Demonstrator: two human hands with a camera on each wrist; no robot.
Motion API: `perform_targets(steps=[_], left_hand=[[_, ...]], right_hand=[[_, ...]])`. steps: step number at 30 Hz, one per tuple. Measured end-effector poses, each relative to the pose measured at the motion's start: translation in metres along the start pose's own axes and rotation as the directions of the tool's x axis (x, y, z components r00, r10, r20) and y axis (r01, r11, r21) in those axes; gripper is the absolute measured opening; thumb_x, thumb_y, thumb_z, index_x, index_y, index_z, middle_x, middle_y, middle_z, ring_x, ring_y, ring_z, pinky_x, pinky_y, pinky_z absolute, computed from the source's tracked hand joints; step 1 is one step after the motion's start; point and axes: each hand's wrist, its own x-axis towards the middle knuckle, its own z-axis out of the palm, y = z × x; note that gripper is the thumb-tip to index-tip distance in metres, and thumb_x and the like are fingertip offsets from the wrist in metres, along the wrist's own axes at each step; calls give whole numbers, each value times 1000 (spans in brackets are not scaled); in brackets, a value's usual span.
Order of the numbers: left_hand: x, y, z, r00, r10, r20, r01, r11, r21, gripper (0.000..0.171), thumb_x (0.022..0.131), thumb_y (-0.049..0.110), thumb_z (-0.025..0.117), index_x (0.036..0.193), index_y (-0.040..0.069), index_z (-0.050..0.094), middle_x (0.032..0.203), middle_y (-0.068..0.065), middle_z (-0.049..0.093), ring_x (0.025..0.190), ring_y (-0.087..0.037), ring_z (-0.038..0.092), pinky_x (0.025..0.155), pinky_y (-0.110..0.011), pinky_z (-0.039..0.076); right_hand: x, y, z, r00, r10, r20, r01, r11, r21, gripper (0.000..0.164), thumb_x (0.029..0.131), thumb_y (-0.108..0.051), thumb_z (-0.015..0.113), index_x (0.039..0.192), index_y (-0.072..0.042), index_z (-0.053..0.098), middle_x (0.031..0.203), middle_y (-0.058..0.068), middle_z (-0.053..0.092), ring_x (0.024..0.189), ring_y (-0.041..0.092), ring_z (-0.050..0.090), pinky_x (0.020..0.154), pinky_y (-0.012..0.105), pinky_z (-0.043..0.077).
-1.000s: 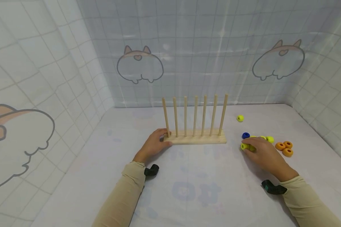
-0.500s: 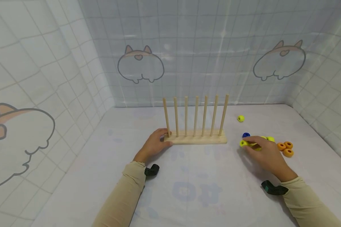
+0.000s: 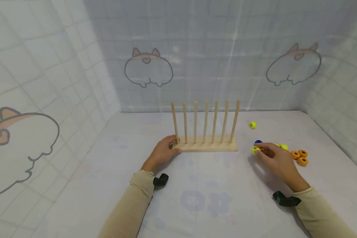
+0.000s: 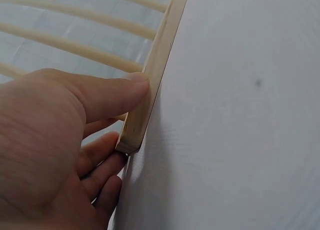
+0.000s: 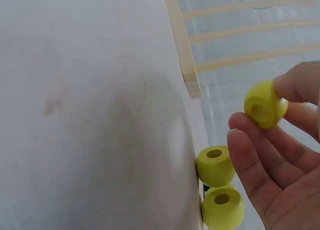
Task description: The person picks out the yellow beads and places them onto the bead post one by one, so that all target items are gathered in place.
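A wooden peg rack (image 3: 208,147) with several upright dowels stands on the cloth-covered table. My left hand (image 3: 161,152) grips its left end, the thumb on the front edge of the base and the fingers behind. In the left wrist view the thumb (image 4: 117,94) presses against the wood. My right hand (image 3: 279,161) is over the right side, pinching a yellow bead (image 5: 265,103) between thumb and fingertips; its hole shows in the right wrist view. Just below that hand are more yellow beads (image 5: 215,167), partly hidden in the head view. No dowel carries a bead.
A blue bead (image 3: 258,142) lies just behind the right hand. Several orange rings (image 3: 302,161) sit together to its right. One yellow bead (image 3: 253,125) lies alone farther back. Tile-patterned cloth (image 3: 202,66) walls the table at the back and both sides.
The right hand has lifted the pinched yellow bead slightly from among the others. The left hand has stayed on the rack's end.
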Motion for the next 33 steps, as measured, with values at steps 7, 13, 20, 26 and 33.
perform_targets(steps=[7, 13, 20, 26, 33], left_hand=[[5, 3, 2, 999, -35, -8, 35, 999, -1, 53, 90, 20, 77, 140, 11, 60, 153, -8, 45, 142, -30, 38, 117, -46, 31], [8, 3, 2, 997, -71, -7, 72, 997, 9, 70, 91, 24, 76, 153, 15, 44, 150, -11, 48, 142, -33, 38, 116, -49, 29], [4, 1, 4, 996, -85, -15, 85, 996, -6, 74, 91, 22, 76, 155, 14, 41, 152, -12, 46, 143, -34, 37, 117, -49, 28], [1, 1, 6, 997, -68, -28, 67, 997, -33, 70, 92, 22, 74, 154, 14, 42, 152, -11, 46, 143, -31, 37, 117, -46, 30], [1, 1, 7, 999, -31, -34, 28, 997, -78, 65, 91, 18, 74, 150, 11, 48, 149, -12, 50, 139, -30, 43, 114, -45, 35]], right_hand=[[0, 1, 1, 1000, -8, -28, 9, 1000, 21, 31, 95, -19, 70, 124, -7, 71, 113, 10, 70, 89, -16, 54, 76, 1, 42], [-1, -1, 0, 996, 90, -9, -89, 996, 21, 35, 98, -27, 66, 128, -9, 70, 115, 7, 66, 95, 8, 64, 75, 4, 43], [0, -3, 0, 988, 151, 11, -152, 986, 67, 39, 97, -29, 68, 129, -7, 68, 123, 14, 67, 98, 5, 60, 76, 2, 42], [-1, -4, -1, 980, 198, 18, -199, 975, 101, 40, 96, -31, 69, 129, -8, 68, 123, 14, 66, 97, 3, 57, 76, 4, 44], [-2, -4, -3, 974, 222, 38, -225, 965, 136, 45, 97, -35, 67, 132, -7, 65, 125, 12, 64, 98, 4, 58, 76, 6, 46]])
